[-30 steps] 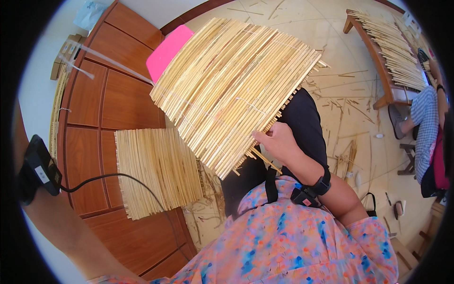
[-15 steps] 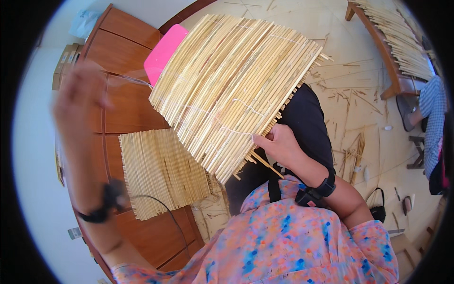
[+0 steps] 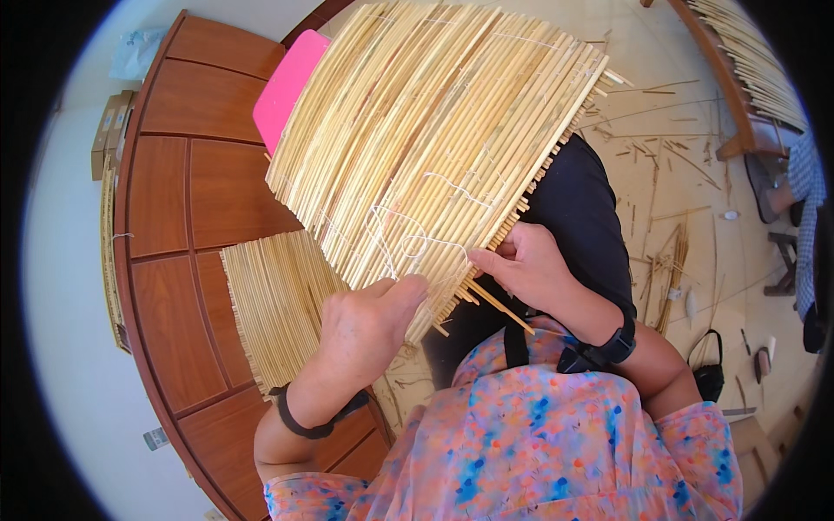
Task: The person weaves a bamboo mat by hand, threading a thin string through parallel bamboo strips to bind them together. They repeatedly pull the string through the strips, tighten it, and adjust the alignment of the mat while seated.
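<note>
A mat of straw-coloured reed stalks (image 3: 417,130), bound by rows of white stitching, rests across my dark-trousered lap and reaches away from me. My right hand (image 3: 537,271) pinches its near right edge, thumb on top and fingers curled under, partly hidden. At the near left edge, my left hand (image 3: 369,326) is closed, fingertips together, with loose white string (image 3: 382,239) running into them. That string lies in slack loops over the stalks between both hands. A few stalks (image 3: 495,304) stick out past the edge beneath my right hand.
A second reed mat (image 3: 278,304) leans on the brown wooden cabinet (image 3: 161,200) at left. Beyond my mat is a pink seat (image 3: 282,87). Stalk scraps and a bundle (image 3: 673,273) litter the tiled floor at right, near a bench with more reeds (image 3: 738,61) and another person's foot (image 3: 769,195).
My left hand has come down from the raised position at far left to the mat's near edge. The string, drawn out before, now lies in loose loops. My right hand keeps its hold.
</note>
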`<state>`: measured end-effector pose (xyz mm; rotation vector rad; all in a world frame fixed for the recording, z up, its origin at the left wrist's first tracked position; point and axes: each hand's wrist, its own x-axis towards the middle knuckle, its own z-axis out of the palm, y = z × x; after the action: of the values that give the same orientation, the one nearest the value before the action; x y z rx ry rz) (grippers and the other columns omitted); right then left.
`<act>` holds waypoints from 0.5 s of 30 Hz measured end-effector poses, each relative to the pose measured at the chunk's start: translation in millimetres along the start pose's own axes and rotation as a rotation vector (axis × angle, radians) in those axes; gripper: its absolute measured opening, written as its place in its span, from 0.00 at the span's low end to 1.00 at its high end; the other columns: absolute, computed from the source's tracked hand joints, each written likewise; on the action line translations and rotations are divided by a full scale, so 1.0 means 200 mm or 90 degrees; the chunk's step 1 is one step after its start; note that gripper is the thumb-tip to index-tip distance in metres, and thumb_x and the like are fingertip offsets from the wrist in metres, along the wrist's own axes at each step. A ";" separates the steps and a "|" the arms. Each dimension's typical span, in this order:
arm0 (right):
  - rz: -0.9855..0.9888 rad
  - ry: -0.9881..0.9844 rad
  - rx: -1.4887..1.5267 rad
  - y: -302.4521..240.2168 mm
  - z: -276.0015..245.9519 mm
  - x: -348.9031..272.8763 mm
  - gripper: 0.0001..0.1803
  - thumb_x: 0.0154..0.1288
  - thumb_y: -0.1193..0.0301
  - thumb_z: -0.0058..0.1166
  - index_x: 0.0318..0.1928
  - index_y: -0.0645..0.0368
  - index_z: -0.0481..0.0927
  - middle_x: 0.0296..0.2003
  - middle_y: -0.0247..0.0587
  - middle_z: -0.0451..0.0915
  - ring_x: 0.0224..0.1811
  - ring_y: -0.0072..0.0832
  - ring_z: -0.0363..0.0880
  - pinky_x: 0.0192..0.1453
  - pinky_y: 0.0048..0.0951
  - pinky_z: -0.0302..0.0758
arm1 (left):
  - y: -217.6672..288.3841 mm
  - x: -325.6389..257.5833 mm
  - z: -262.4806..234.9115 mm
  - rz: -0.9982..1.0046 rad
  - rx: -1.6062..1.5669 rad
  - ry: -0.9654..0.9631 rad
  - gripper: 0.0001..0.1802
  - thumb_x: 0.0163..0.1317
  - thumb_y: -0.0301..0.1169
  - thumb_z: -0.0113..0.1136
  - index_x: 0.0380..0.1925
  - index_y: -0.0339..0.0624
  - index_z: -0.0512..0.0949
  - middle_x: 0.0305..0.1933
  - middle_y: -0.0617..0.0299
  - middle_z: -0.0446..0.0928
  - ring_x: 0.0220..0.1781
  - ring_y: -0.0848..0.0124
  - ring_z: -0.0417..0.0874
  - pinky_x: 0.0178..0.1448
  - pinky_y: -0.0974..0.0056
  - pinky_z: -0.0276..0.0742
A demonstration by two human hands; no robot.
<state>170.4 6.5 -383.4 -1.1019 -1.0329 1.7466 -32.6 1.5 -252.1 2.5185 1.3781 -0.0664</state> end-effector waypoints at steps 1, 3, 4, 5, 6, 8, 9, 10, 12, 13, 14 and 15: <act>-0.008 0.000 0.003 0.00 0.00 0.00 0.14 0.68 0.70 0.60 0.49 0.68 0.83 0.36 0.43 0.87 0.35 0.23 0.86 0.41 0.26 0.82 | 0.00 0.00 0.00 0.005 0.010 0.002 0.07 0.62 0.24 0.64 0.41 0.41 0.82 0.28 0.53 0.80 0.25 0.55 0.82 0.27 0.58 0.76; 0.007 -0.005 0.016 -0.02 0.01 0.00 0.14 0.67 0.71 0.60 0.49 0.67 0.83 0.37 0.43 0.87 0.36 0.23 0.86 0.42 0.26 0.82 | -0.01 0.01 0.00 0.015 0.031 0.004 0.08 0.62 0.24 0.64 0.42 0.42 0.83 0.25 0.55 0.78 0.23 0.57 0.80 0.25 0.58 0.74; 0.015 -0.006 0.022 -0.03 0.01 -0.01 0.14 0.67 0.72 0.60 0.49 0.67 0.83 0.37 0.43 0.87 0.37 0.22 0.86 0.43 0.26 0.82 | -0.01 0.02 -0.01 0.018 0.041 0.011 0.09 0.61 0.23 0.64 0.42 0.43 0.84 0.24 0.56 0.77 0.22 0.57 0.79 0.24 0.58 0.73; 0.017 -0.008 0.028 -0.03 0.01 0.00 0.14 0.67 0.72 0.60 0.49 0.67 0.83 0.37 0.42 0.87 0.36 0.22 0.86 0.43 0.26 0.82 | 0.01 0.03 -0.01 0.022 0.052 0.017 0.10 0.61 0.23 0.64 0.42 0.43 0.84 0.22 0.56 0.75 0.21 0.58 0.78 0.23 0.58 0.72; 0.020 -0.010 0.034 -0.03 0.01 0.00 0.14 0.67 0.72 0.60 0.49 0.67 0.83 0.37 0.42 0.87 0.36 0.22 0.86 0.43 0.26 0.82 | 0.01 0.03 -0.02 0.025 0.062 0.023 0.10 0.60 0.23 0.64 0.42 0.44 0.84 0.21 0.57 0.74 0.20 0.58 0.78 0.22 0.58 0.71; 0.015 -0.015 0.045 -0.02 0.01 0.00 0.14 0.68 0.72 0.60 0.49 0.67 0.83 0.36 0.41 0.87 0.36 0.22 0.85 0.42 0.26 0.82 | 0.02 0.04 -0.02 0.033 0.066 0.035 0.12 0.58 0.22 0.64 0.42 0.44 0.84 0.20 0.58 0.73 0.19 0.59 0.76 0.22 0.58 0.70; 0.009 -0.016 0.050 -0.01 0.00 0.00 0.14 0.68 0.72 0.60 0.49 0.67 0.83 0.36 0.41 0.87 0.35 0.22 0.85 0.42 0.26 0.82 | 0.02 0.04 -0.03 0.037 0.068 0.042 0.12 0.57 0.21 0.64 0.42 0.45 0.84 0.20 0.59 0.72 0.18 0.59 0.76 0.22 0.59 0.70; 0.004 -0.018 0.056 -0.01 0.00 0.00 0.14 0.68 0.71 0.60 0.49 0.67 0.83 0.36 0.41 0.87 0.35 0.22 0.85 0.42 0.26 0.82 | 0.02 0.05 -0.03 0.038 0.069 0.041 0.13 0.57 0.21 0.64 0.42 0.45 0.84 0.20 0.59 0.72 0.18 0.60 0.76 0.21 0.59 0.69; 0.000 -0.018 0.064 0.00 0.00 0.00 0.13 0.68 0.71 0.60 0.49 0.66 0.84 0.35 0.40 0.87 0.35 0.21 0.85 0.41 0.26 0.81 | 0.03 0.06 -0.04 0.042 0.072 0.039 0.13 0.56 0.21 0.64 0.42 0.45 0.85 0.20 0.59 0.72 0.18 0.60 0.76 0.21 0.59 0.69; 0.002 -0.018 0.059 0.00 0.00 0.00 0.13 0.68 0.71 0.60 0.48 0.66 0.84 0.35 0.40 0.87 0.35 0.21 0.84 0.41 0.26 0.81 | 0.03 0.06 -0.04 0.044 0.070 0.039 0.13 0.56 0.21 0.64 0.42 0.45 0.85 0.19 0.59 0.72 0.18 0.60 0.76 0.21 0.59 0.69; 0.004 -0.018 0.054 0.00 0.00 0.00 0.13 0.68 0.71 0.60 0.48 0.66 0.84 0.35 0.39 0.87 0.35 0.20 0.84 0.41 0.26 0.81 | 0.03 0.06 -0.04 0.047 0.068 0.040 0.13 0.56 0.21 0.64 0.42 0.45 0.85 0.19 0.59 0.72 0.18 0.60 0.76 0.21 0.59 0.69; 0.011 -0.017 0.039 -0.01 0.00 0.00 0.13 0.68 0.71 0.60 0.48 0.66 0.84 0.35 0.39 0.87 0.35 0.20 0.84 0.41 0.26 0.81 | 0.04 0.07 -0.04 0.050 0.066 0.041 0.13 0.56 0.21 0.65 0.42 0.45 0.85 0.19 0.59 0.72 0.18 0.60 0.75 0.21 0.59 0.69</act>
<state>170.8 6.4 -381.9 -1.0536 -0.9820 1.7998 -20.1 11.0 -244.7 2.6795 1.3289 -0.0433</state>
